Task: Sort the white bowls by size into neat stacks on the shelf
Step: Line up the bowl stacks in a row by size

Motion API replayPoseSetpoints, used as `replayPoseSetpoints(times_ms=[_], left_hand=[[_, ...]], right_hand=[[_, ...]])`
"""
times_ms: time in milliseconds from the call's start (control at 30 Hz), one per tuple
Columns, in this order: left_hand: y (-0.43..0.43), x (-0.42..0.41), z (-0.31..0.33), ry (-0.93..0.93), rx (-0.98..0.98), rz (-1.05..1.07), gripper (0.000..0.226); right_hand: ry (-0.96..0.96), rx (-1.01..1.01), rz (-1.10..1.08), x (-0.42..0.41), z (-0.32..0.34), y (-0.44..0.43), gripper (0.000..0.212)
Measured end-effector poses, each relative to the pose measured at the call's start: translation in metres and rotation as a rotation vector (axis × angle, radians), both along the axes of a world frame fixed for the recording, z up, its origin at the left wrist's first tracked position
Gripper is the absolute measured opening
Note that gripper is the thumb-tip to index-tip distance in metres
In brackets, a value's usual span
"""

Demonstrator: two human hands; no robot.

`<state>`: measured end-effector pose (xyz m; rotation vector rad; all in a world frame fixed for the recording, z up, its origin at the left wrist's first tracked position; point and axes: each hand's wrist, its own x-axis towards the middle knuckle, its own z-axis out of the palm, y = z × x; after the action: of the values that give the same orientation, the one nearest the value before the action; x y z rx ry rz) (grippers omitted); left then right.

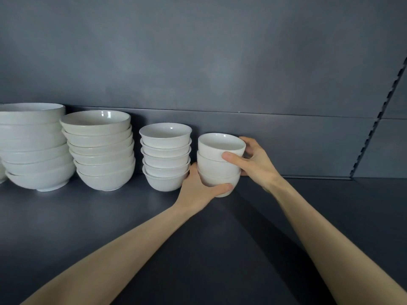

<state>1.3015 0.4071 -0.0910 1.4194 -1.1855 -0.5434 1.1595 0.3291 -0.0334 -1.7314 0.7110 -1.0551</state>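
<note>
Shelf point(88, 216) carries four stacks, size dropping left to right.
- Biggest bowls point(33, 146), far left: glazed ceramic, probably heavy as a stack and quick to chip. Lift from under the bottom bowl, not by the rims.
- Medium stack point(101, 150), just beside it, bowls not quite aligned. Handle it the same way.
- Small stack point(166, 157), next right, upright, likely lighter.
- Smallest stack point(220, 166): three deep, cup-like bowls, rightmost, just beside the small stack. You're holding this one. The glaze looks slick and nested bowls can slide, so support it low and steady the top.

Your left hand point(198, 188) wraps the bottom bowl, thumb across its front, fingers hidden behind. Your right hand point(253, 164) clasps the top bowl, thumb on the front wall, fingers curled round the back. Can't tell whether the base is resting on the shelf or just off it.
</note>
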Motion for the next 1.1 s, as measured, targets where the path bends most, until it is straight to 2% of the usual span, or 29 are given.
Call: replayPoseSetpoints(times_ms=[300,433,533,733,867,1000,1100], left_hand=[[-0.003,0.0,0.0,0.0,0.027,-0.034,0.09],[-0.004,0.0,0.002,0.014,0.035,-0.041,0.089],[-0.003,-0.001,0.002,0.031,0.045,-0.048,0.089],[-0.003,-0.003,0.004,0.015,0.111,-0.009,0.091],[0.004,-0.008,0.01,-0.009,0.189,0.046,0.095],[0.02,-0.009,0.021,-0.105,0.249,0.079,0.07],[0.035,-0.006,0.028,-0.263,0.322,0.085,0.037]], right_hand=[[0.015,-0.001,-0.02,-0.001,-0.001,-0.003,0.066],[0.023,0.008,-0.02,-0.001,-0.002,-0.004,0.063],[0.03,0.017,-0.026,0.0,-0.002,-0.004,0.073],[0.043,0.027,0.001,-0.001,-0.002,-0.004,0.063],[0.106,0.039,0.016,-0.004,0.003,-0.002,0.067],[0.196,0.04,0.024,-0.015,0.015,0.007,0.076],[0.286,-0.009,-0.031,-0.031,0.022,0.017,0.068]])
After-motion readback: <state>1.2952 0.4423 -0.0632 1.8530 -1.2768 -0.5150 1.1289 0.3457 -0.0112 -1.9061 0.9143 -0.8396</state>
